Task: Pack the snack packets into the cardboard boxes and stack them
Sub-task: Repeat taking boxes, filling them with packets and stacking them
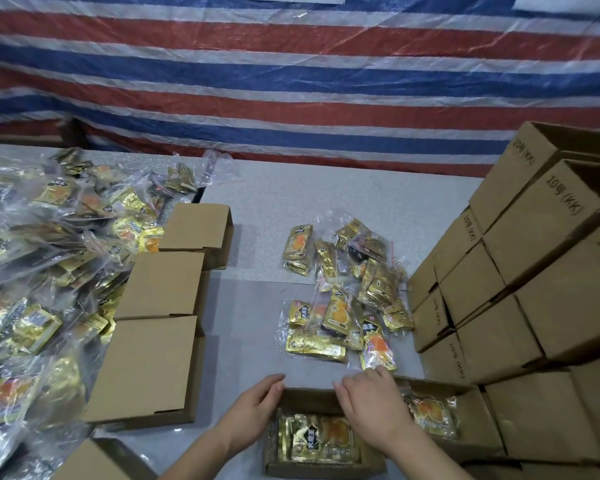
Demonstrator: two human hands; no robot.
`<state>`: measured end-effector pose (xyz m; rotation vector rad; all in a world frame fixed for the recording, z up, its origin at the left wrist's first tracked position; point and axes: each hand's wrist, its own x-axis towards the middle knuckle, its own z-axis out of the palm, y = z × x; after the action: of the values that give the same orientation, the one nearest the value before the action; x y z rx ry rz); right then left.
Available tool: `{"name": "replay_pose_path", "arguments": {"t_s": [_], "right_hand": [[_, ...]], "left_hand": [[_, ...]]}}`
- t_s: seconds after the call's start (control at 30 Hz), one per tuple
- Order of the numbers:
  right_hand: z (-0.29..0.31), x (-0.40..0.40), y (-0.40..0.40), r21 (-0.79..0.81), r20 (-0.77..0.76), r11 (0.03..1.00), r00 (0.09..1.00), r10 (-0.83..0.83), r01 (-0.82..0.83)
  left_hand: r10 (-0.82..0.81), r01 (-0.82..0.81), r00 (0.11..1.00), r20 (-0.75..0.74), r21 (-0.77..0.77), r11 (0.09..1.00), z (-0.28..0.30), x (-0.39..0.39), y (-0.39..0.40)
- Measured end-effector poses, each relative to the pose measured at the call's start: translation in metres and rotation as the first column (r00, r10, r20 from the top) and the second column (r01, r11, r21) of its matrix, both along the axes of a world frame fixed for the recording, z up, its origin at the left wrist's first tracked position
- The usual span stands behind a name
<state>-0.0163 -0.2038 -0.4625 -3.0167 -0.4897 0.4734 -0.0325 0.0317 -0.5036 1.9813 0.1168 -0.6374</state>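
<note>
An open cardboard box (274, 465) sits at the table's near edge with gold snack packets (321, 441) lying inside. My left hand (257, 401) rests with straight fingers on the box's far left rim. My right hand (371, 401) lies over the far rim, fingers extended, fingertips close to a clear bag of gold packets (340, 306) on the table. Beside it on the right a second open box (478, 400) holds a bag of packets (433, 415).
Three closed boxes (153, 368) lie in a row at left, beside a big heap of bagged packets (32, 278). A tall stack of boxes (534, 289) rises at right. Another box corner (94, 462) shows at bottom left. A striped tarp hangs behind.
</note>
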Motion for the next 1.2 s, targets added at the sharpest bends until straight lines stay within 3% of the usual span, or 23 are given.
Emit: {"name": "replay_pose_path", "arguments": {"t_s": [0.13,0.23,0.37,0.47,0.57,0.73,0.97,1.1,1.2], "right_hand": [[-0.008,-0.006,0.0,0.063,0.078,0.998,0.997,-0.019,0.014],[-0.009,-0.005,-0.001,0.099,0.12,0.995,0.993,0.001,-0.013],[-0.01,-0.002,-0.002,0.053,0.267,0.999,0.964,-0.013,-0.001],[-0.02,-0.003,-0.003,0.031,0.331,0.999,0.943,0.014,-0.026],[-0.024,-0.001,-0.005,-0.038,0.372,0.999,0.928,0.036,-0.024],[-0.028,0.003,-0.003,-0.058,0.375,0.998,0.926,0.034,-0.013],[-0.033,0.0,-0.005,0.062,0.38,0.998,0.925,-0.027,0.004],[-0.033,-0.001,-0.006,0.063,0.413,0.998,0.91,-0.032,0.007],[-0.033,-0.001,-0.006,0.05,0.438,0.999,0.899,-0.017,-0.005]], "left_hand": [[0.105,-0.105,0.994,-0.001,0.01,0.994,0.003,0.009,0.001],[0.174,-0.188,0.976,0.134,0.1,0.977,0.011,0.043,-0.013],[0.068,-0.16,0.953,0.295,0.299,0.941,0.017,0.112,-0.061],[-0.069,-0.035,0.968,0.24,0.406,0.913,0.007,0.154,-0.105],[-0.17,0.051,0.971,0.166,0.554,0.831,-0.013,0.181,-0.137],[-0.23,0.107,0.969,0.088,0.691,0.715,-0.046,0.201,-0.162],[-0.363,0.18,0.932,-0.005,0.876,0.448,-0.057,0.201,-0.186],[-0.301,0.205,0.952,-0.057,0.847,0.49,-0.054,0.2,-0.196],[-0.22,0.177,0.974,-0.052,0.779,0.602,-0.054,0.201,-0.196]]}}
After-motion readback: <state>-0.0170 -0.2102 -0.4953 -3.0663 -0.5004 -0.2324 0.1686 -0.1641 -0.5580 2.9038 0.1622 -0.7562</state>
